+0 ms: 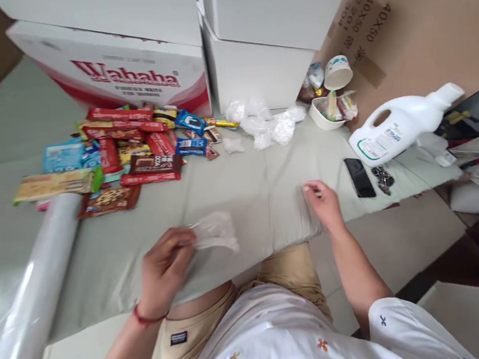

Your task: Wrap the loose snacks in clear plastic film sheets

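Observation:
My left hand (169, 264), a red cord at its wrist, pinches the edge of a crumpled clear plastic bag (215, 232) just over the green cloth. To its right, my right hand (323, 201) is closed, its fingertips pressed together. A faint see-through sheet seems to hang beside those fingers, too blurred to name. Beyond both hands lies a bunch of crumpled clear plastic (267, 123). Left of that is a heap of wrapped snacks (138, 139), with a brown snack packet (109, 200) at its near edge.
White boxes (143, 75) stand along the back. A roll of clear film (40, 297) lies at left. To the right are a white jug (399, 125), a black phone (359, 177), keys (383, 179), a small white bowl (323, 117) with wrapped items and a paper cup (337, 73).

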{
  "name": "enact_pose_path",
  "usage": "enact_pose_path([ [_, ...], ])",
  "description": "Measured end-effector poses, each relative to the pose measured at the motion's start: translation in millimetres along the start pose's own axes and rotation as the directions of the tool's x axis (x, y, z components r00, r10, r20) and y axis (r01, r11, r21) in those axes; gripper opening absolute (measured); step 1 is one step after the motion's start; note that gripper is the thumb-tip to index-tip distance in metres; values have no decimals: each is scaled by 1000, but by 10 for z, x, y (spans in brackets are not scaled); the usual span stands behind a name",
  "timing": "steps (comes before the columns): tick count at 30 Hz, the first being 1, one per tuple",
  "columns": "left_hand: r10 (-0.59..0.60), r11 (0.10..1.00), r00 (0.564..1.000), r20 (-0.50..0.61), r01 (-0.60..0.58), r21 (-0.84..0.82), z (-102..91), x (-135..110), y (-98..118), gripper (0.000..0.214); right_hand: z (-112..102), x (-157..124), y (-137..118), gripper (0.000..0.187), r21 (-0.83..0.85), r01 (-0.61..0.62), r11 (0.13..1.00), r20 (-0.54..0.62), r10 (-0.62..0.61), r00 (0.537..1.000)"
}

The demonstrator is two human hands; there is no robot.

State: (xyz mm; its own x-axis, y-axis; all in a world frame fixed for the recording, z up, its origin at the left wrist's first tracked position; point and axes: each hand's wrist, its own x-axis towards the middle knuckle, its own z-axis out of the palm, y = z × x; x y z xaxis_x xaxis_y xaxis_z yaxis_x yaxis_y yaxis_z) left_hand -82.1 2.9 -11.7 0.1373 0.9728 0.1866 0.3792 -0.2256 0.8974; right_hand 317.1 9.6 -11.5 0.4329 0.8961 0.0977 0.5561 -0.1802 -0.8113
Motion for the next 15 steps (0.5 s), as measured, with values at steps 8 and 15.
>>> enact_pose_path([
  [8,21,980,993,-112,2,199,-112,-226,-182,11,-1314,919,845,83,-660,-511,551,-408,309,859],
  [15,104,965,994,-32,-93,247,-43,-206,-136,15,-1477,1309,1110,88,-692,-548,470,-306,497,812],
])
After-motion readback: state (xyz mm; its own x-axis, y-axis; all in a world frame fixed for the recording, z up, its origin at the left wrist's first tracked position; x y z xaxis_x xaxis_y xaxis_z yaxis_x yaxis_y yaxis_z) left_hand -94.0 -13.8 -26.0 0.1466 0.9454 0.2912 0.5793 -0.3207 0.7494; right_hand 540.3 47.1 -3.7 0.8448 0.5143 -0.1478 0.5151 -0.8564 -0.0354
